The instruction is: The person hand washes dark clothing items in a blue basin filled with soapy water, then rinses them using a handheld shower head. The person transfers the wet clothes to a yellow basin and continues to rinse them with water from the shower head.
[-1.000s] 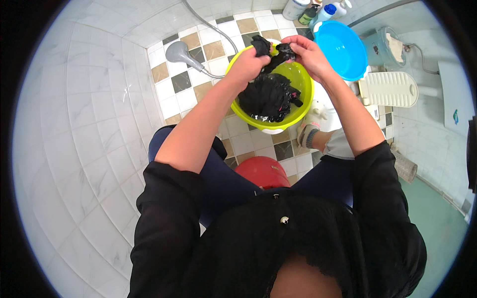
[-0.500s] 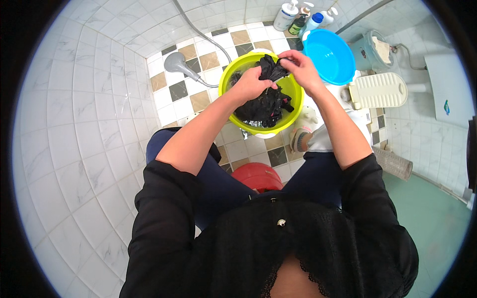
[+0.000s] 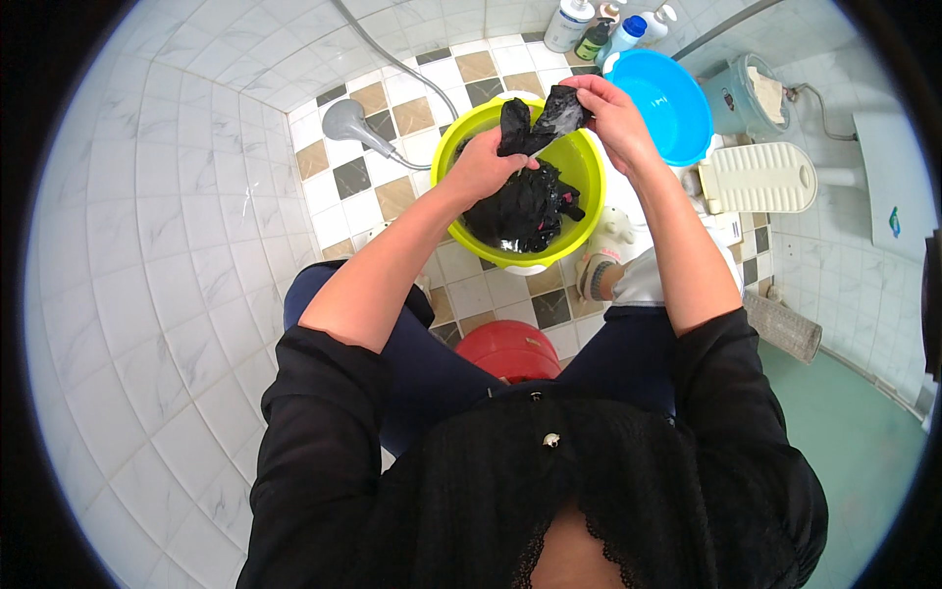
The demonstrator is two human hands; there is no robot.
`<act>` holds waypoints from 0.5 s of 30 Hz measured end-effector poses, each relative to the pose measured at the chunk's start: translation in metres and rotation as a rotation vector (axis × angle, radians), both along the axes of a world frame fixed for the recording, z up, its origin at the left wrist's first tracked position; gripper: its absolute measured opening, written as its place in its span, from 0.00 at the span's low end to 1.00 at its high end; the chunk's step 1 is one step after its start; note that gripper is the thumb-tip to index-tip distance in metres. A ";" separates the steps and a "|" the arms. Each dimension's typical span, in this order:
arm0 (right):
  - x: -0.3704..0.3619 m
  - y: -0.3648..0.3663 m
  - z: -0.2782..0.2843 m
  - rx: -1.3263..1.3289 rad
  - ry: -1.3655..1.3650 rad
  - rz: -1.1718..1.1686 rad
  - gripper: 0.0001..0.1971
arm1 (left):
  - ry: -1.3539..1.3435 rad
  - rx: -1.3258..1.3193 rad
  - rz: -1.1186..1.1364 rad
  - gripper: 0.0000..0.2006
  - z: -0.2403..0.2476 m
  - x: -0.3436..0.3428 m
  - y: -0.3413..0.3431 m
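A lime-green basin (image 3: 592, 196) stands on the tiled floor before me, with wet black clothes (image 3: 520, 211) heaped in it. Over its far side I hold up part of a wet black garment (image 3: 549, 120). My left hand (image 3: 483, 169) pinches it on the left, fingers closed, near the basin's middle. My right hand (image 3: 616, 118) grips its other end at the far right rim. Between the hands the cloth is spread and shiny. Whether it joins the heap below is hidden behind my left hand.
A grey shower head (image 3: 348, 123) with its hose lies left of the basin. A blue basin (image 3: 667, 108) is at the far right, several bottles (image 3: 599, 39) behind it. A squat toilet-shaped cream pan (image 3: 760, 179) sits to the right; a red stool (image 3: 505, 351) is beneath me.
My right hand has risen and moved slightly right. The bunched black garment is now lifted and stretched out between both hands.
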State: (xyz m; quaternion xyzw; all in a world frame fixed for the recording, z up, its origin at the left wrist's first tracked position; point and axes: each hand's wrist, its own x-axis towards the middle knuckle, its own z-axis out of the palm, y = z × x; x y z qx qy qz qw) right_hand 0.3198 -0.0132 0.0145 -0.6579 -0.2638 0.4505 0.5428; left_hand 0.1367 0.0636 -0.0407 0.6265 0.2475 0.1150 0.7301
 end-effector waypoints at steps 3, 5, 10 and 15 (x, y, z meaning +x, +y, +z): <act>-0.001 0.002 0.001 -0.022 0.060 0.001 0.11 | -0.018 -0.064 0.019 0.12 -0.002 0.001 0.001; 0.001 0.002 0.000 -0.002 0.082 0.012 0.11 | -0.030 -0.106 0.047 0.13 -0.002 0.003 0.001; 0.001 0.002 -0.008 -0.023 0.020 0.021 0.10 | -0.027 -0.133 0.111 0.16 0.006 0.006 0.001; 0.001 0.001 -0.020 -0.051 -0.066 0.095 0.13 | -0.011 -0.143 0.089 0.14 0.006 0.007 0.003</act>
